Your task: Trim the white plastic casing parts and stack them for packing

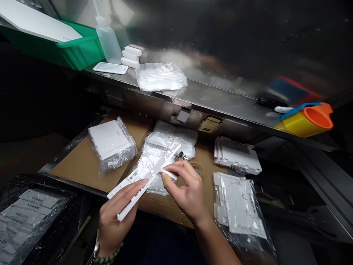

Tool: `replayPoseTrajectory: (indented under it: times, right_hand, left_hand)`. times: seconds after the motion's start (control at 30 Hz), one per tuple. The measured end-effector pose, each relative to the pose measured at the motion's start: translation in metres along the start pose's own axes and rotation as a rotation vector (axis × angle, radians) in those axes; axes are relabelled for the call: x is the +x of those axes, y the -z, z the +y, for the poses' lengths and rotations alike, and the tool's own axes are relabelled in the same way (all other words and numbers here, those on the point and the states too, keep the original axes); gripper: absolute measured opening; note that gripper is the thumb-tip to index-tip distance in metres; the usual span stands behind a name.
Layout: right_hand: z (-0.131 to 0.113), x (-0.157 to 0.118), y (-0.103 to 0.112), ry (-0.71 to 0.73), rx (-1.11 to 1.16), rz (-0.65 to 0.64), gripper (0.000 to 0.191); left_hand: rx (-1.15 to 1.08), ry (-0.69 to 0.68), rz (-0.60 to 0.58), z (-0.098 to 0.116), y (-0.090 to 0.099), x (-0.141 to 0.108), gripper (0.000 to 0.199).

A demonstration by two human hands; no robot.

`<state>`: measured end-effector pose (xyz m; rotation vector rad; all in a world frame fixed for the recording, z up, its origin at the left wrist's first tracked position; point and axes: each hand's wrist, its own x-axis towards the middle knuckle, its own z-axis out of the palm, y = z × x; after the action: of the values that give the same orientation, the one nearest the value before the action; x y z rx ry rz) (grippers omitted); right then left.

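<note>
My left hand (121, 213) is closed around a white plastic housing panel (147, 167), which is tilted up over the cardboard. Slots and tabs show along the panel's edge. In my right hand (187, 187), a small white block (169, 174) is pinched between thumb and fingers and pressed against or very near the panel's face. Whether it is a sponge or an eraser I cannot tell. Behind the panel lie clear plastic bags (172, 138), and a roll of tape (198, 170) is partly hidden by my right hand.
A bagged stack of panels (110, 141) stands on the cardboard (79, 165) at left. More panels (237, 154) and bagged ones (242, 206) lie at right. The metal shelf (215, 97) bears a green bin (79, 49), a squeeze bottle (108, 42), white blocks (131, 57) and a yellow-orange cup (309, 119).
</note>
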<state>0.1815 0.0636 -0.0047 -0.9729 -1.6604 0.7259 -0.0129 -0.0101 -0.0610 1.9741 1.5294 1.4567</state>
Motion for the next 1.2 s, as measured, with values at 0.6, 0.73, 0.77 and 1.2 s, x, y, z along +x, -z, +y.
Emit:
replayPoseTrajectory:
  times: [0.6, 0.73, 0.77, 1.2]
  right_hand:
    - [-0.004, -0.012, 0.005, 0.085, -0.046, -0.092, 0.012]
    - [0.015, 0.002, 0.016, -0.006, -0.085, 0.035, 0.012]
    - [0.021, 0.008, 0.02, -0.039, -0.109, 0.084, 0.012]
    - [-0.01, -0.017, -0.01, 0.105, -0.067, -0.077, 0.013]
  left_hand:
    - [0.04, -0.165, -0.038, 0.009, -0.003, 0.001, 0.063]
    - [0.022, -0.154, -0.046, 0.006, -0.002, -0.003, 0.06]
    - [0.014, -0.158, -0.04, 0.005, -0.002, -0.004, 0.06]
    - [-0.015, -0.097, -0.005, -0.003, -0.005, -0.007, 0.056]
